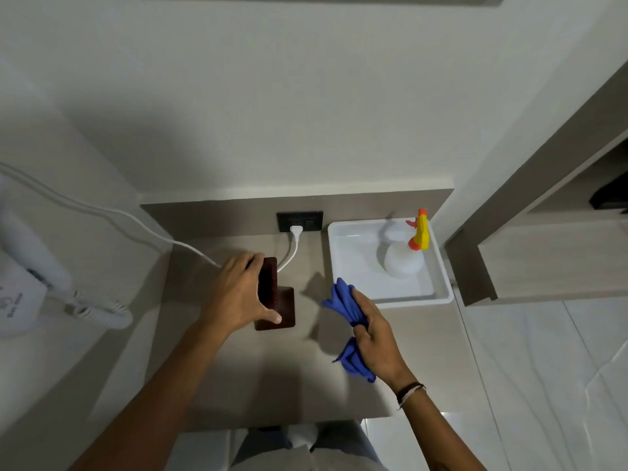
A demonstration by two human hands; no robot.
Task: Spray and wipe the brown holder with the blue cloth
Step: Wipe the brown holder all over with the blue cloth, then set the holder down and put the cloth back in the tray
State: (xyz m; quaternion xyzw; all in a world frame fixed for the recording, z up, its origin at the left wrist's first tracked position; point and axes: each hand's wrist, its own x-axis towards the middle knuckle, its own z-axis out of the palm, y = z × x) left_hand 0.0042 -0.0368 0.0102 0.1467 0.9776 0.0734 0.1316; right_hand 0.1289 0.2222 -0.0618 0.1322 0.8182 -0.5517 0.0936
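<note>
Bare surface lies open between the two sets of fingers. Beyond the left fingers, a white cable and wall outlet block. Beyond the right fingers, a white tray holding a spray bottle stands close.

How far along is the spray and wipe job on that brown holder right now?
Spraying can't be confirmed: the spray bottle stands in the white tray, not in either hand. In hand: the left hand grips the brown holder on the counter, and the right hand holds the bunched blue cloth beside it, not touching. Left: the wiping itself.
</note>
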